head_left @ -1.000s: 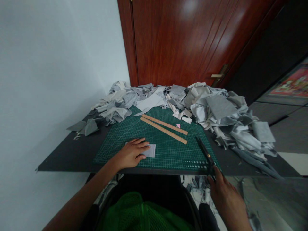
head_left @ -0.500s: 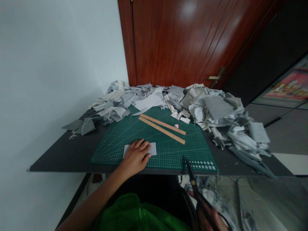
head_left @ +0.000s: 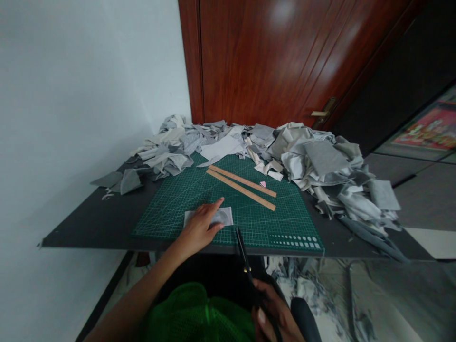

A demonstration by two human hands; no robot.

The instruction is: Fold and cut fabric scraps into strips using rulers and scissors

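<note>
My left hand [head_left: 203, 223] rests on a small light-grey rectangle of fabric [head_left: 225, 216], its index finger stretched forward and thumb spread out. The fabric lies on the green cutting mat [head_left: 160, 213] near its front edge and is partly covered by the hand. In my right hand [head_left: 272, 308] is a pair of black scissors [head_left: 245, 266], gripped by the handles in front of the table edge. Their blades point away from me, the tips just short of the fabric's right corner. Two wooden rulers [head_left: 245, 190] lie slantwise beyond my left hand.
Heaps of grey and white fabric scraps [head_left: 320, 156] line the back and right of the dark table [head_left: 99, 218]. A small pink piece [head_left: 262, 184] lies by the rulers. More scraps [head_left: 306, 289] cover the floor at right. Behind the table stands a brown wooden door [head_left: 256, 61].
My right hand has brought the scissors leftward, from the mat's right side to near the fabric. The fingers of my left hand have shifted, with the index finger now stretched out.
</note>
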